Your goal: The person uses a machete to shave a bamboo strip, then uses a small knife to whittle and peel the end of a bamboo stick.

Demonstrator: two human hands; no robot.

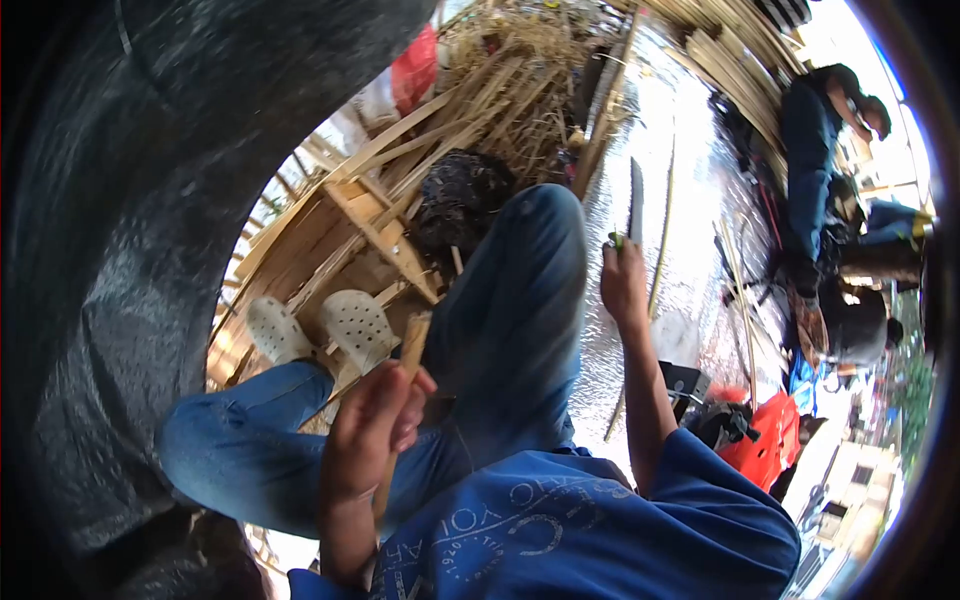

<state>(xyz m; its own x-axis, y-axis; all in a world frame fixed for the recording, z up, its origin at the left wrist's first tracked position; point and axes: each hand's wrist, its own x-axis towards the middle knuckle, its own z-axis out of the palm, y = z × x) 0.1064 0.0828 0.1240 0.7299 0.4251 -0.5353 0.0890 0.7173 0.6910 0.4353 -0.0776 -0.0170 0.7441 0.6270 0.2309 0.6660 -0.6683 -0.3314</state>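
Observation:
My left hand [372,430] is wrapped round a bamboo stick [415,342], which points up and away from my lap and runs down past my wrist. My right hand [625,285] is stretched forward beyond my knee, closed on a long-bladed knife [637,200]. Its blade points away from me, and the handle is mostly hidden in my fist. A bit of green shows by the grip. The knife and the stick are well apart. My bent legs in jeans [530,280] lie between the two hands.
Split bamboo strips and shavings [500,85] are heaped ahead, near a black bundle [465,195] and a wooden frame [385,240]. Black sheeting [140,230] covers the left. Red plastic [765,440] lies at right. Another person [812,150] bends over at the far right.

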